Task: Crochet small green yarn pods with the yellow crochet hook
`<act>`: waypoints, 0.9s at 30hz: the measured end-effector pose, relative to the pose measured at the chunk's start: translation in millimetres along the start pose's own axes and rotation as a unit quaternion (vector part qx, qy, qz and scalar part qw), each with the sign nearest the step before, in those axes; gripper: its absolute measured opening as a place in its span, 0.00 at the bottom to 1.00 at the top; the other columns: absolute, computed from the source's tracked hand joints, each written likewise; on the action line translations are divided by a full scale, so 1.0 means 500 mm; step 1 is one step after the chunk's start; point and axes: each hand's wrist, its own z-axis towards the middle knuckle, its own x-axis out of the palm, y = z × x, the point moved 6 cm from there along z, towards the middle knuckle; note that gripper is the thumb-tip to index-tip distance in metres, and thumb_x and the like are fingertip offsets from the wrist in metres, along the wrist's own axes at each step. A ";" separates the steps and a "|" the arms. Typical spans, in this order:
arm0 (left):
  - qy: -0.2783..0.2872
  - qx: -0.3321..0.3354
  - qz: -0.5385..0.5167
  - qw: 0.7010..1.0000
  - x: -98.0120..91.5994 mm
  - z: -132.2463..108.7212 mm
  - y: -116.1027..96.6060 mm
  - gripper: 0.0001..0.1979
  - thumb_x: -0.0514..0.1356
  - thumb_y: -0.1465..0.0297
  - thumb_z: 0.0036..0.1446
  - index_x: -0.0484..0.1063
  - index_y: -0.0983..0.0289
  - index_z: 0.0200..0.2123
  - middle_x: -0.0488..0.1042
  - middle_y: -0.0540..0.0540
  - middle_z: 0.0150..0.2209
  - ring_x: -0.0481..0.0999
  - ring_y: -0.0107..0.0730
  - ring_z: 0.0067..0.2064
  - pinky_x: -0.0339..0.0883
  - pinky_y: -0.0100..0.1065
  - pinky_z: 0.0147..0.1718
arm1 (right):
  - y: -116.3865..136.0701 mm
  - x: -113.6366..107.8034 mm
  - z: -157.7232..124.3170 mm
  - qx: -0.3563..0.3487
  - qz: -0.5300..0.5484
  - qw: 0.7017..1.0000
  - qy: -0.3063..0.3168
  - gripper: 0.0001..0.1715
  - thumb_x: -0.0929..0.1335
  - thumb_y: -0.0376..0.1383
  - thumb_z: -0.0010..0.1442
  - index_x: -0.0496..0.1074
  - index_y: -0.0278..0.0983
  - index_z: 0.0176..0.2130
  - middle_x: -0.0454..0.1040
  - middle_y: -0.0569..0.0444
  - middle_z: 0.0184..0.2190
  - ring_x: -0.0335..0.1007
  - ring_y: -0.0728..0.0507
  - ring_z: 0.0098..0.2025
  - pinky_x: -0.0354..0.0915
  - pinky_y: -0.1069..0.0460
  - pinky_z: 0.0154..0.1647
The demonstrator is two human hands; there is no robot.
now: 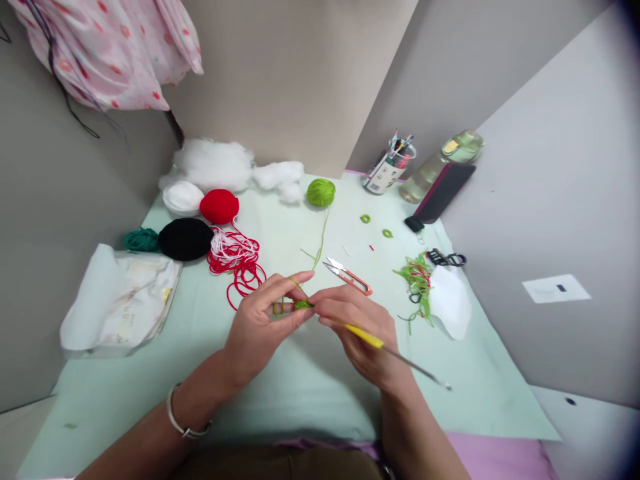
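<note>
Hands meet above the pale green table: our left hand pinches a tiny green crochet piece between thumb and fingers, and its strand runs back to the green yarn ball near the wall. Our right hand is curled tight around a yellow-handled crochet hook — its working end hidden at the piece — and orange snips lie just beyond.
</note>
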 end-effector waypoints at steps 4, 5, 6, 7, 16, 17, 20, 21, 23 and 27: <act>-0.016 -0.044 -0.103 0.994 0.004 0.004 0.011 0.23 0.76 0.68 0.53 0.85 0.57 0.53 0.76 0.50 0.37 0.77 0.32 0.41 0.77 0.29 0.39 | 0.025 0.009 -0.004 -0.100 -0.147 0.983 -0.036 0.12 0.69 0.27 0.70 0.78 0.38 0.50 0.85 0.45 0.45 0.83 0.42 0.44 0.79 0.50 0.42; -0.017 -0.048 -0.120 0.991 0.004 0.005 0.011 0.23 0.76 0.68 0.52 0.85 0.56 0.53 0.76 0.50 0.37 0.77 0.31 0.41 0.76 0.29 0.40 | 0.030 0.013 -0.006 -0.119 -0.170 0.977 -0.041 0.12 0.70 0.26 0.69 0.78 0.37 0.50 0.85 0.44 0.45 0.82 0.42 0.45 0.80 0.49 0.43; -0.017 -0.054 -0.132 0.990 0.004 0.004 0.012 0.23 0.77 0.69 0.52 0.85 0.56 0.53 0.76 0.49 0.37 0.76 0.30 0.42 0.75 0.28 0.41 | 0.034 0.019 -0.009 -0.130 -0.191 0.972 -0.044 0.13 0.71 0.25 0.68 0.78 0.36 0.50 0.85 0.44 0.45 0.82 0.42 0.47 0.80 0.49 0.44; -0.017 -0.061 -0.142 0.988 0.004 0.003 0.013 0.23 0.77 0.69 0.52 0.85 0.55 0.53 0.76 0.49 0.36 0.76 0.29 0.42 0.74 0.28 0.42 | 0.037 0.024 -0.012 -0.134 -0.214 0.966 -0.051 0.13 0.72 0.24 0.66 0.79 0.35 0.50 0.84 0.44 0.45 0.82 0.41 0.47 0.80 0.50 0.45; 0.109 -0.173 -0.291 0.935 0.047 -0.025 0.025 0.23 0.76 0.63 0.56 0.84 0.53 0.56 0.72 0.49 0.36 0.70 0.25 0.36 0.68 0.27 0.38 | 0.058 0.039 -0.048 -0.143 -0.203 0.959 -0.137 0.22 0.74 0.23 0.64 0.80 0.41 0.54 0.79 0.52 0.36 0.81 0.43 0.39 0.81 0.50 0.38; 0.118 -0.181 -0.304 0.928 0.049 -0.026 0.024 0.24 0.76 0.63 0.56 0.84 0.54 0.57 0.72 0.50 0.36 0.71 0.25 0.36 0.68 0.28 0.40 | 0.052 0.036 -0.047 -0.127 -0.167 0.967 -0.145 0.23 0.73 0.24 0.66 0.79 0.41 0.56 0.80 0.51 0.38 0.81 0.43 0.41 0.82 0.50 0.39; 0.113 -0.185 -0.317 0.923 0.045 -0.020 0.020 0.24 0.76 0.65 0.54 0.84 0.56 0.55 0.72 0.50 0.35 0.70 0.25 0.35 0.68 0.28 0.38 | 0.023 0.022 -0.038 -0.051 -0.026 0.979 -0.197 0.21 0.69 0.27 0.72 0.80 0.46 0.58 0.83 0.50 0.41 0.82 0.44 0.41 0.81 0.50 0.36; 0.107 -0.179 -0.315 0.926 0.042 -0.016 0.018 0.23 0.77 0.66 0.54 0.85 0.56 0.54 0.73 0.50 0.34 0.69 0.24 0.34 0.67 0.27 0.36 | 0.014 0.020 -0.034 -0.030 0.025 0.978 -0.205 0.20 0.68 0.28 0.72 0.80 0.47 0.57 0.84 0.51 0.41 0.83 0.44 0.40 0.80 0.50 0.36; 0.098 -0.165 -0.305 0.933 0.034 -0.008 0.012 0.22 0.76 0.68 0.53 0.86 0.56 0.53 0.73 0.50 0.34 0.69 0.24 0.33 0.66 0.27 0.34 | 0.001 0.019 -0.024 0.009 0.104 0.974 -0.203 0.18 0.69 0.29 0.72 0.82 0.48 0.54 0.85 0.51 0.40 0.84 0.42 0.41 0.80 0.48 0.37; 0.088 -0.144 -0.264 0.950 0.019 0.004 0.005 0.20 0.75 0.70 0.53 0.86 0.55 0.51 0.72 0.49 0.33 0.68 0.25 0.32 0.66 0.28 0.32 | -0.024 0.011 -0.018 0.108 0.207 0.951 -0.204 0.11 0.71 0.32 0.71 0.85 0.45 0.46 0.86 0.51 0.37 0.84 0.42 0.38 0.80 0.47 0.37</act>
